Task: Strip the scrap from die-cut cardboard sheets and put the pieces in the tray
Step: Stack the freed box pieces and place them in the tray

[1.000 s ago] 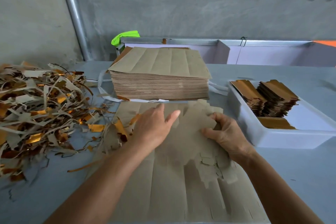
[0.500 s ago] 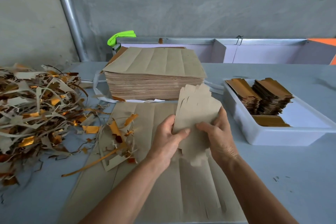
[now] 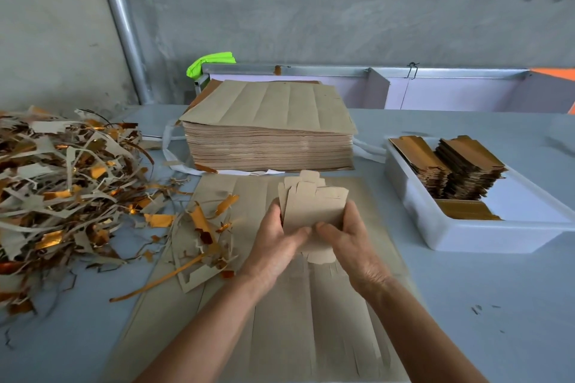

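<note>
Brown cardboard pieces (image 3: 314, 208) upright, pinched between curled left hand (image 3: 277, 242) and right hand (image 3: 351, 239).

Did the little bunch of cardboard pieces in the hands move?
Yes. The bunch of cardboard pieces was lifted off the flat sheet and now stands upright between both hands, in front of the tall stack.

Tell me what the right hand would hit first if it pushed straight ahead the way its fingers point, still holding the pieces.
The right hand points up-left, away from the person. Carrying the cut pieces, it would probably meet the tall sheet stack first, though depth is unclear.
</note>
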Tool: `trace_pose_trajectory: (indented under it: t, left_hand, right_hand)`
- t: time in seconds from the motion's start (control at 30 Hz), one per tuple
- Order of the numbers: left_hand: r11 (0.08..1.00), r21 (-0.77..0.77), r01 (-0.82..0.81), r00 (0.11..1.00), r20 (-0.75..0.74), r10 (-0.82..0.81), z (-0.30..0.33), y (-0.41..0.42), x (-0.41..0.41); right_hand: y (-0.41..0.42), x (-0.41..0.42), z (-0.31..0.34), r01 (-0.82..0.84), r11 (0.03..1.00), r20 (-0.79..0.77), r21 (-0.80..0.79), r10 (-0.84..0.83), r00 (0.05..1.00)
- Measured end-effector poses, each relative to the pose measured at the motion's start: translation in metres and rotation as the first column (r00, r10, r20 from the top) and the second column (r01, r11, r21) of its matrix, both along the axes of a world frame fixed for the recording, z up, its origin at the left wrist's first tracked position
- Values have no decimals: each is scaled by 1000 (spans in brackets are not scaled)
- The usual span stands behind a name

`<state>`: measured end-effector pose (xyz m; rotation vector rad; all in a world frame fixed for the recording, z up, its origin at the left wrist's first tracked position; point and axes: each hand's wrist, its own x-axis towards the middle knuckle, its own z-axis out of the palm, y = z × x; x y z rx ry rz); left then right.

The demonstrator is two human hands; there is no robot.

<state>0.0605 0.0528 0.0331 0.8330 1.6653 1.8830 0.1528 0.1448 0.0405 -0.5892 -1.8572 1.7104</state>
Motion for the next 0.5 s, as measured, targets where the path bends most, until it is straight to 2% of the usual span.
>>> trace_pose_trajectory:
  t: [0.17, 0.3, 0.43, 0.47, 0.5]
  left_hand:
    - [990, -113, 80, 996, 57, -74, -14, -6, 5]
    - [992, -103, 67, 997, 35, -64, -13, -7, 5]
    - [990, -118, -74, 976, -212, 48, -9, -7, 6]
    - [979, -149, -141, 938, -338, 83, -8, -9, 4]
    - [958, -162, -236, 849, -513, 122, -7, -11, 3]
  right_hand:
    - [-6, 0, -4, -35, 999, 192, -15, 38, 981]
    - [-5, -1, -2, -41, 998, 217, -47, 51, 975]
    - [0, 3, -3, -15, 987, 174, -163, 43, 984]
    - [2, 4, -1, 16, 982, 160, -187, 14, 987]
    - [6, 6, 2, 57, 968, 144, -243, -22, 989]
